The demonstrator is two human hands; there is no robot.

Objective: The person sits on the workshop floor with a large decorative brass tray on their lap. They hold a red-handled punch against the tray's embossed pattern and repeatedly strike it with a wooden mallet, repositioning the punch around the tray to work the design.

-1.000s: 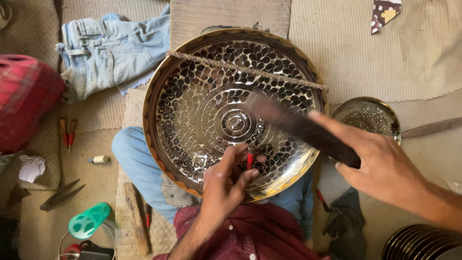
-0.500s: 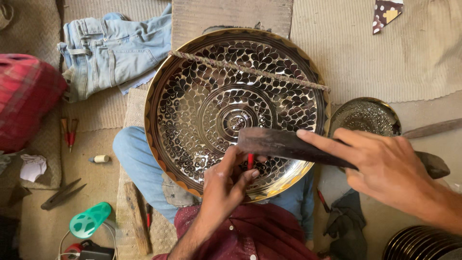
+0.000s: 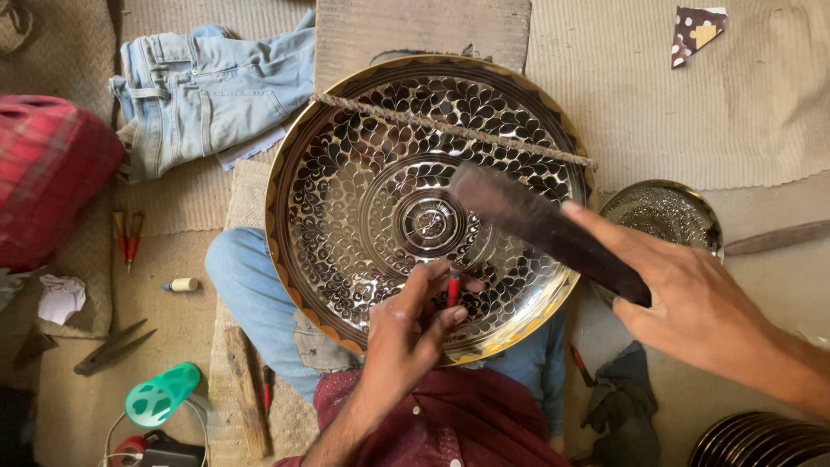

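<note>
Engraved brass tray [image 3: 380, 173], round and covered in a dark leaf pattern, rests tilted across my lap, its far rim against a wooden board [image 3: 424, 30] on the floor and a twisted cord [image 3: 458, 131] stretched across its upper part. My left hand [image 3: 406, 333] is closed around a small red-handled chisel [image 3: 453, 288], whose tip stands on the tray's lower inner band. My right hand [image 3: 700, 307] is clamped on the handle of a dark hammer [image 3: 536, 227], which is raised over the tray just right of the centre, blurred. A smaller metal bowl [image 3: 666, 212] sits on the floor beside the tray's right rim. Folded jeans [image 3: 207, 86] lie by the upper left of the tray, and on the floor to the left are two red-handled tools [image 3: 127, 235], a pair of snips [image 3: 112, 346] and a green plastic thing [image 3: 162, 394].
</note>
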